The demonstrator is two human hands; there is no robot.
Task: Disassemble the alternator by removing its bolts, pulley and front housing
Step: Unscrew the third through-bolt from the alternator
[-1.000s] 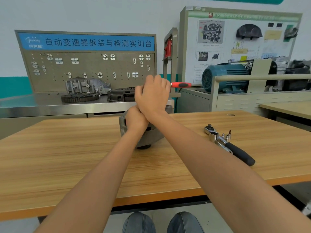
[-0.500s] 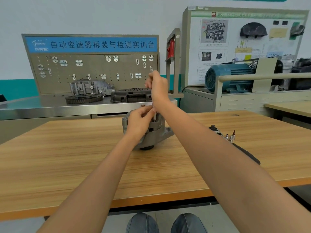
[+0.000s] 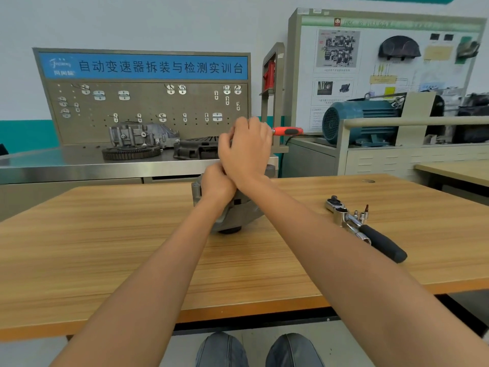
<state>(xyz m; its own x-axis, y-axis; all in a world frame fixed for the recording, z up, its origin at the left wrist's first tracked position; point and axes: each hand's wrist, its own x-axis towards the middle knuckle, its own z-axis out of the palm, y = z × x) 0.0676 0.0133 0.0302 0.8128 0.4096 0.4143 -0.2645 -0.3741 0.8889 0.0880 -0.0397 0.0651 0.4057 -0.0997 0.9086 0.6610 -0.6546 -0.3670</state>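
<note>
We are gripping a red-handled tool (image 3: 287, 131) in our right hand (image 3: 246, 149), its handle sticking out sideways above the alternator (image 3: 238, 210), probably to turn a bolt. Our left hand (image 3: 215, 185) is clasping the housing's top to steady it. The alternator is sitting mid-table (image 3: 105, 234), well back from the near edge. The ratchet (image 3: 362, 226) is lying apart on the right, leaving swing room.

You can read "自动变速器拆装与检测实训台" in white on the blue banner (image 3: 143, 66) topping the pegboard (image 3: 148, 112); the logo left of it and the poster print are too blurred.
</note>
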